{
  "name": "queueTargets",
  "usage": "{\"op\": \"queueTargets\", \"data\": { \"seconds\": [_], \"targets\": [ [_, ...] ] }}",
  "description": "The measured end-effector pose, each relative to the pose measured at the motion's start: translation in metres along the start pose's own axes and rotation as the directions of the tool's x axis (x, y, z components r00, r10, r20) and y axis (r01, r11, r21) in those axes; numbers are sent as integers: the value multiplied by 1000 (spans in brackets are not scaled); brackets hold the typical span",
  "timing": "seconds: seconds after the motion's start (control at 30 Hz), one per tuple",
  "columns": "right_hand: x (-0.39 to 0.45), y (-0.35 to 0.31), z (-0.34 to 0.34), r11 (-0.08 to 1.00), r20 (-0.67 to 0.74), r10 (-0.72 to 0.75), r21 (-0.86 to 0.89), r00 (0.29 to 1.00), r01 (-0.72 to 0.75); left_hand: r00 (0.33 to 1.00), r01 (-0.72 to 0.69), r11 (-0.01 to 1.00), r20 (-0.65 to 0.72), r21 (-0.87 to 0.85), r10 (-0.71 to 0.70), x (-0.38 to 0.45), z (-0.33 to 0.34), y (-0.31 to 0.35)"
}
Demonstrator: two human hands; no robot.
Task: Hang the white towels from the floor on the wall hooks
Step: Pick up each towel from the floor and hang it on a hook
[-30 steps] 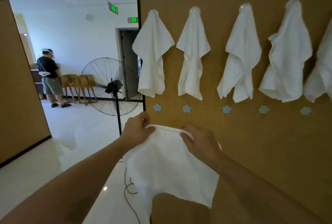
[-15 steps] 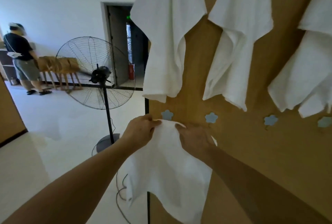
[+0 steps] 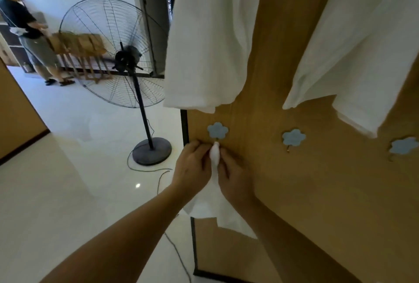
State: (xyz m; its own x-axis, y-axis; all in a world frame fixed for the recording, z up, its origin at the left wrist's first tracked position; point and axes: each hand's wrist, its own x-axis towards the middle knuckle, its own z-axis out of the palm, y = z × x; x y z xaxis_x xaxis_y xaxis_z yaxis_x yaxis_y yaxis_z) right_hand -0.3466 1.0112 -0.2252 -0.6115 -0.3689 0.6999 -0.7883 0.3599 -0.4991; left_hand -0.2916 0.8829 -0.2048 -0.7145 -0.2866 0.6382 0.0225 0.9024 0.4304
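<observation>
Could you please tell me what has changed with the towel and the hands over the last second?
Both hands, the left hand and the right hand, have raised the white towel from a spread hold below the hooks up to the leftmost blue flower hook, bunching its top edge between them. The camera has also come closer to the wall. Both keep their grip on it; the upper towels still hang.

The towel (image 3: 214,155) is seen as soft white matt cloth, like the hung towels (image 3: 204,40). The wall (image 3: 317,192) is faced in matt wood-grain board. The hooks (image 3: 217,130) are flat matt blue. The floor (image 3: 68,180) is glossy pale tile. The fan (image 3: 115,53) is dark wire metal.
</observation>
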Motion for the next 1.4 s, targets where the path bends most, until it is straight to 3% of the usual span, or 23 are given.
{"op": "queueTargets", "data": {
  "seconds": [0.1,0.2,0.3,0.47,0.53,0.67,0.73,0.83,0.87,1.0,1.1,1.23,1.4],
  "targets": [
    [-8,11,6,960,-102,-161,-246,982,132,994,15,996,-111,86,-5,-14,8,2],
    [-12,13,4,939,-137,-169,-325,976,117,992,59,984,-118,168,-40,-23,10,1],
    [-16,10,4,995,-149,-1,-97,989,-13,998,60,992,9,112,-62,-29,12,0],
    [-31,-2,11,930,4,332,167,943,-328,921,369,924,174,-98,-349,-57,34,-4],
    [-40,-3,18,877,57,453,151,890,-456,942,305,948,174,-88,-286,-70,44,-11],
    [-59,-14,39,831,-17,541,165,841,-532,955,264,953,180,-151,-236,-82,53,-35],
    [-67,-22,49,717,5,668,265,744,-645,929,302,928,284,-219,-236,-79,53,-44],
    [-72,-31,54,384,213,846,392,489,-836,871,354,877,457,-326,-181,-63,46,-53],
    [-72,-33,53,374,233,852,356,469,-856,849,356,869,508,-343,-147,-59,42,-58],
    [-76,-48,43,432,13,886,345,464,-833,782,221,922,622,-317,27,-51,28,-74],
    [-88,-66,31,369,58,912,316,406,-874,831,41,961,543,-274,120,-47,13,-76],
    [-104,-92,9,370,17,922,250,386,-895,891,-75,963,417,-260,182,-48,-12,-66],
    [-137,-128,-33,413,-93,910,151,403,-898,845,-180,916,421,-357,330,-67,-35,-12]
  ]
}}
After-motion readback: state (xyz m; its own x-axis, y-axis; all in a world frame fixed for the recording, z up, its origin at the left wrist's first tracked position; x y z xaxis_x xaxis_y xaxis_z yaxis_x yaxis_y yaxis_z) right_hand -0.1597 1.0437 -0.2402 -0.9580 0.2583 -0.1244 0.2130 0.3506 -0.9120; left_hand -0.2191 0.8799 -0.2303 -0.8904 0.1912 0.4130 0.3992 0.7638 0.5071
